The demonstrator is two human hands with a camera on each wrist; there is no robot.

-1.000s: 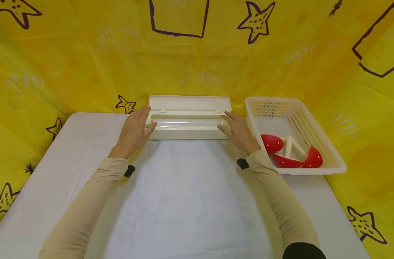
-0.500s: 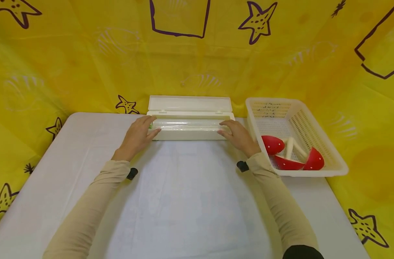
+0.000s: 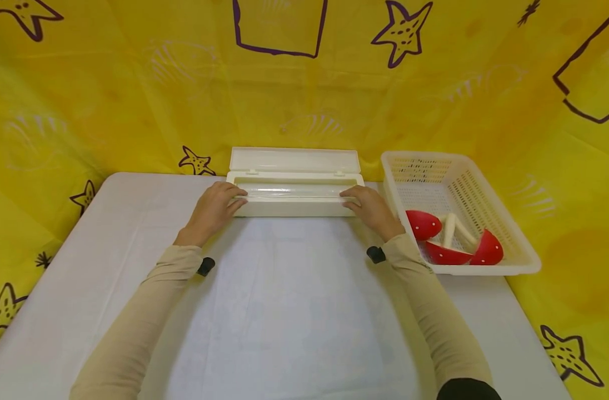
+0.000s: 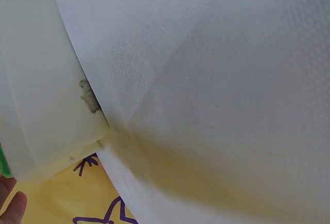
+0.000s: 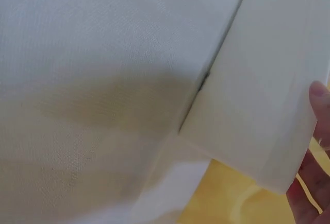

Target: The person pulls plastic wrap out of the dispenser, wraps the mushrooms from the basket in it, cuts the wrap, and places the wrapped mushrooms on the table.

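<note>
At the back middle of the table stands a long off-white plastic wrap dispenser [image 3: 294, 209], its lid [image 3: 294, 160] raised behind it. A shiny roll of clear plastic wrap [image 3: 294, 190] lies inside. My left hand [image 3: 212, 212] is at the left end, thumb and forefinger drawn together at the film's front edge. At the right end, my right hand [image 3: 370, 211] pinches the film's other corner in the same way. The right wrist view shows its thumb [image 5: 320, 99] at the dispenser's front edge. A green piece [image 4: 4, 163] shows at the dispenser's left end in the left wrist view.
A white perforated basket [image 3: 507, 222] stands right of the dispenser, close beside my right forearm. Several red, white-dotted pieces [image 3: 488, 248] and off-white stick-like parts [image 3: 449, 230] lie in it. A yellow patterned cloth [image 3: 294, 100] hangs behind the white-covered table [image 3: 294, 311].
Both hands have moved inward from the dispenser's ends to the film's front edge. Their thumbs and fingers, spread before, have closed together. The dispenser and basket stay in place.
</note>
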